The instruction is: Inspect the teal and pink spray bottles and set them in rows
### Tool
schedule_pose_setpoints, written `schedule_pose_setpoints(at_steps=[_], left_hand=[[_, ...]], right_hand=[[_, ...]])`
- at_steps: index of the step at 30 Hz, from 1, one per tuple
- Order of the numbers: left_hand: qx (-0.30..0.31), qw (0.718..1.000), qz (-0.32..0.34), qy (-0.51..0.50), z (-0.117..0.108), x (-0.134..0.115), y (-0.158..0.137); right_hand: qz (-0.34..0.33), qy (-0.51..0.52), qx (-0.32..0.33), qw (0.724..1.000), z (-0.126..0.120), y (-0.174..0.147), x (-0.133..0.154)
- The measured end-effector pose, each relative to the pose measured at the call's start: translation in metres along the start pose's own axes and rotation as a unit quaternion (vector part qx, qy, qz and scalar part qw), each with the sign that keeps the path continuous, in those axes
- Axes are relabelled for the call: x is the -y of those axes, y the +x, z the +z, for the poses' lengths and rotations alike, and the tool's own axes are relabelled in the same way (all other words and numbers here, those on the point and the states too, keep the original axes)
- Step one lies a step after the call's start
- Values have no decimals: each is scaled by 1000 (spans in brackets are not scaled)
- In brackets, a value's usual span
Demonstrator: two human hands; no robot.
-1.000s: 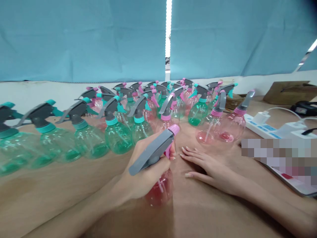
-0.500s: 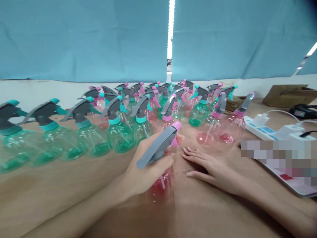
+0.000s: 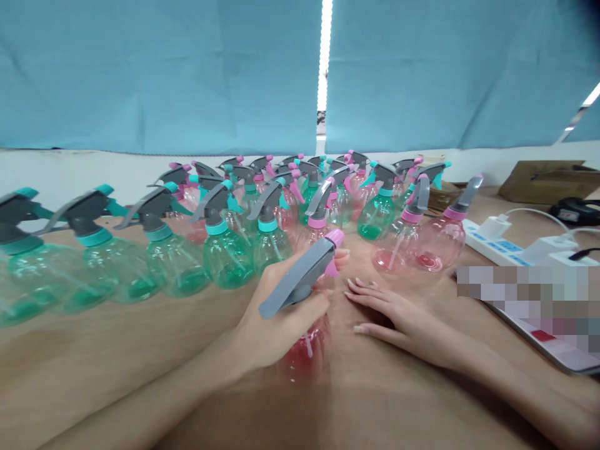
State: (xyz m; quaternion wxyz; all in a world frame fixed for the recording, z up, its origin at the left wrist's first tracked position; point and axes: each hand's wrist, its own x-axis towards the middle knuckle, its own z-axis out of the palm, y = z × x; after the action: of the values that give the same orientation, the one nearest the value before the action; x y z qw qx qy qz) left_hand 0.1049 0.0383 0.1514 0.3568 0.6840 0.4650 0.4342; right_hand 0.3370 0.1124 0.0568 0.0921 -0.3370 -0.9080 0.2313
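Note:
My left hand (image 3: 276, 319) grips a pink spray bottle (image 3: 304, 356) by its neck, with the grey trigger head (image 3: 300, 276) and pink nozzle pointing away from me and one finger stretched toward the nozzle. The bottle's base stands on the brown table (image 3: 117, 350). My right hand (image 3: 398, 312) lies flat and open on the table just right of the bottle, fingers pointing left, holding nothing.
Several green spray bottles (image 3: 225, 250) stand in a row to the left, and several pink ones (image 3: 422, 244) at the right and back. A white power strip (image 3: 506, 247) with cables lies at right. A cardboard box (image 3: 548, 178) sits far right, and blue curtains hang behind.
The view shifted slightly. My left hand turned the bottle head a little rightward and extended a finger toward the nozzle. My right hand stayed flat on the table.

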Motion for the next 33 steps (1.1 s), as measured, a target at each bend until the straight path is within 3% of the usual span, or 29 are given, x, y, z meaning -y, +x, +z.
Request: schedule_pose_setpoints(at_steps=[11, 18, 22, 27, 33], left_hand=[[-6, 1000, 3, 5, 1, -5, -2], [-15, 997, 29, 70, 0, -10, -2], [15, 998, 43, 52, -2, -8, -1], [33, 998, 39, 40, -2, -8, -2], [9, 999, 11, 31, 1, -9, -4]], right_hand=[[6, -17, 13, 1000, -1, 0, 1], [-3, -7, -5, 1000, 3, -1, -4], [-13, 1, -13, 1000, 5, -1, -6], [-13, -8, -8, 1000, 2, 0, -3], [-9, -10, -5, 1000, 1, -1, -1]])
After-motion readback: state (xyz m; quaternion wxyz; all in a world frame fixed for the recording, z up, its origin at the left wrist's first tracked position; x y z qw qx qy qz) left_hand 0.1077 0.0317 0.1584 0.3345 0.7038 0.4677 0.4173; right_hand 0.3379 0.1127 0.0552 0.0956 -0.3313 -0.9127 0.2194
